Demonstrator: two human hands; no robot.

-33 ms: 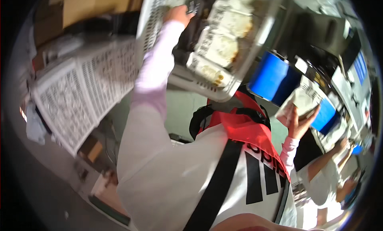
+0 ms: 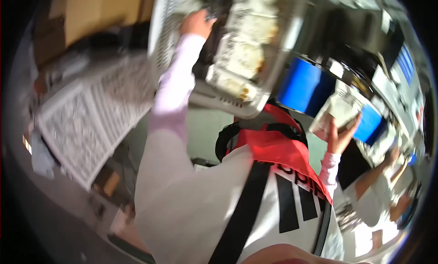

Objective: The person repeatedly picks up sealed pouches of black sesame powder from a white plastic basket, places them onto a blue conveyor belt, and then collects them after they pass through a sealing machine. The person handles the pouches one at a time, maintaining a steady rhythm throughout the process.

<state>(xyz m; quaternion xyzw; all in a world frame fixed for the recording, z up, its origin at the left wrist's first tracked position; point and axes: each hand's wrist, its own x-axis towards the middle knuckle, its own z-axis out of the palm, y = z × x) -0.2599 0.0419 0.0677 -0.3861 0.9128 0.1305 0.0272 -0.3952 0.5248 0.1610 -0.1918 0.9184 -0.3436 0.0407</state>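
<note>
My left hand [image 2: 196, 24] reaches over the white plastic crate [image 2: 235, 109] at the top, its fingers bent and closed by a small dark, shiny thing that blur keeps me from making out. Beside it in the crate lies a row of white, partly see-through packets [image 2: 244, 58] with dark print. My right hand [image 2: 340, 138] is wrapped round a white printed packet [image 2: 341, 108], holding it tilted up in front of the blue cylinders.
Blue cylindrical containers [image 2: 299, 83] stand right of the crate. A white perforated crate [image 2: 73, 131] is at the left, brown cardboard [image 2: 102, 10] behind it. At the far right is another person [image 2: 372, 195], arms stretched toward pale things. Grey equipment [image 2: 392, 88] lines the upper right.
The whole view has shifted slightly, carrying the crate and packets a little left. Both hands keep nearly the same places relative to the things around them.
</note>
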